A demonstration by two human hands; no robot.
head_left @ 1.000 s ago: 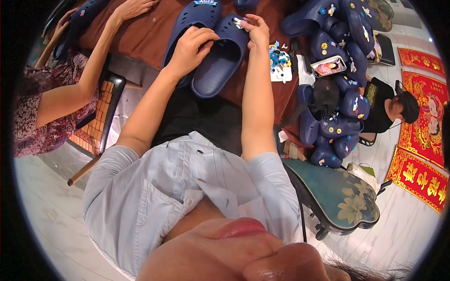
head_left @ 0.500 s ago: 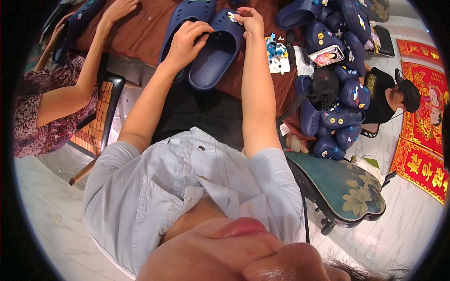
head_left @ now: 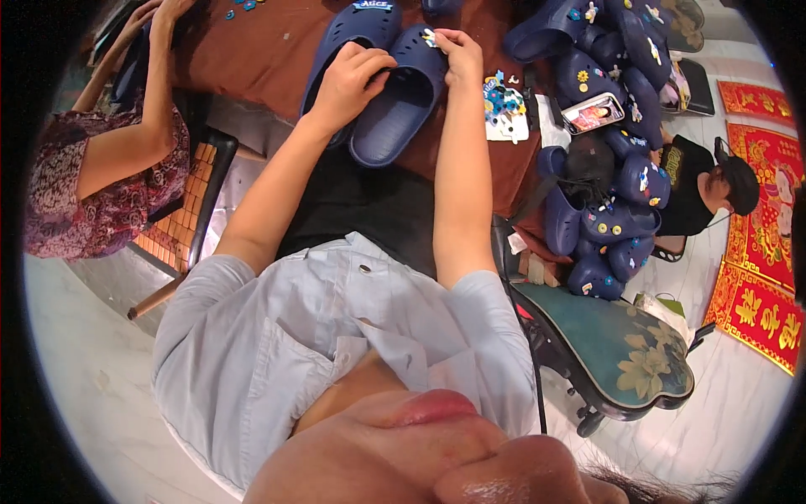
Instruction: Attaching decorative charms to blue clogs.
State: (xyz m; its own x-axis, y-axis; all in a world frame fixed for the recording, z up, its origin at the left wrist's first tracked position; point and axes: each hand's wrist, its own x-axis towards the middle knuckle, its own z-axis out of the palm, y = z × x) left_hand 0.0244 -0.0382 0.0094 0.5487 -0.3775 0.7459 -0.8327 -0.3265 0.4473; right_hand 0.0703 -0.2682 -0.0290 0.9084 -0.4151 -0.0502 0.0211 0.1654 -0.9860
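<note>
A pair of navy blue clogs lies side by side in front of me, toes pointing away. My left hand point(head_left: 353, 80) is closed with curled fingers at the foot opening of the right clog point(head_left: 388, 139), covering part of the left clog point(head_left: 363, 27). At the right clog's perforated toe, my right hand point(head_left: 461, 57) pinches a small white and yellow shoe charm point(head_left: 430, 39). Its fingertips touch the clog's upper, and whether the charm is seated in a hole cannot be made out. A label with white letters sits on the left clog's toe.
Right of my right arm lies a pile of loose charms point(head_left: 504, 105) on a white card. Beyond it are a phone point(head_left: 593, 112) and a heap of decorated navy clogs point(head_left: 621, 220). A co-worker's arm point(head_left: 134, 155) reaches in at left. A teal padded chair point(head_left: 613, 353) stands at right.
The whole view has shifted slightly, with the clogs appearing a little lower and further right. Both my hands keep their places on the clogs. The co-worker's arms at left have moved.
</note>
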